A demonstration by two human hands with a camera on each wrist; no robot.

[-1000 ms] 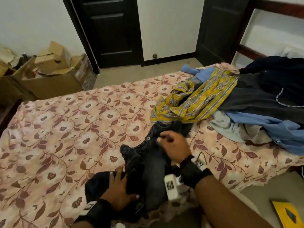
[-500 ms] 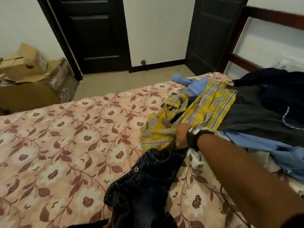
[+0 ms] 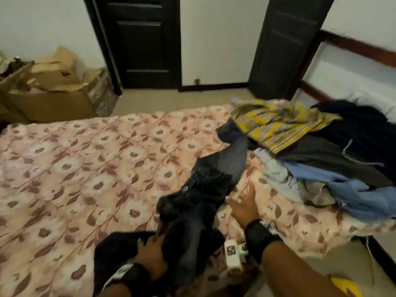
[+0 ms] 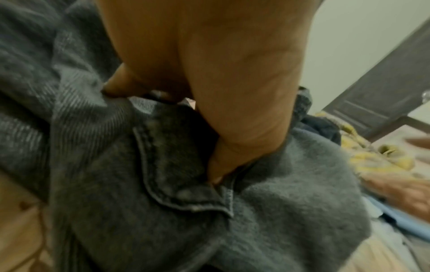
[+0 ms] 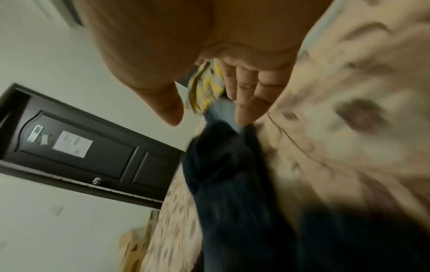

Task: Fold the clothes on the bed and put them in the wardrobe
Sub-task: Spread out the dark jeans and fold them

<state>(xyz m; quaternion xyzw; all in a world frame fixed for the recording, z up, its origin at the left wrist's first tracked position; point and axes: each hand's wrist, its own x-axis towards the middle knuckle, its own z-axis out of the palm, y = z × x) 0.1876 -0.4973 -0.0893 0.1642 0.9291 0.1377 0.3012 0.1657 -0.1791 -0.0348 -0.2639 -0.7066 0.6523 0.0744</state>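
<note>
Dark grey jeans (image 3: 199,196) lie crumpled along the near middle of the floral bed (image 3: 85,172), one leg stretched toward the clothes pile. My left hand (image 3: 154,247) grips the jeans near the bed's front edge; in the left wrist view its fingers (image 4: 223,162) dig into a denim seam of the jeans (image 4: 163,184). My right hand (image 3: 244,202) hovers open just right of the jeans, its fingers (image 5: 244,103) spread and holding nothing above the sheet. A yellow plaid shirt (image 3: 276,123) tops the pile at the right.
Light blue (image 3: 347,191), dark grey and navy garments (image 3: 360,129) are heaped at the bed's right side. Cardboard boxes (image 3: 53,91) stand on the floor at the left. Dark doors (image 3: 143,43) are in the far wall. A yellow item (image 3: 347,286) lies at the bottom right.
My right hand reached out to the yellow shirt's edge, then came back open beside the jeans. The jeans leg now lies stretched out toward the pile, and the yellow shirt has shifted back.
</note>
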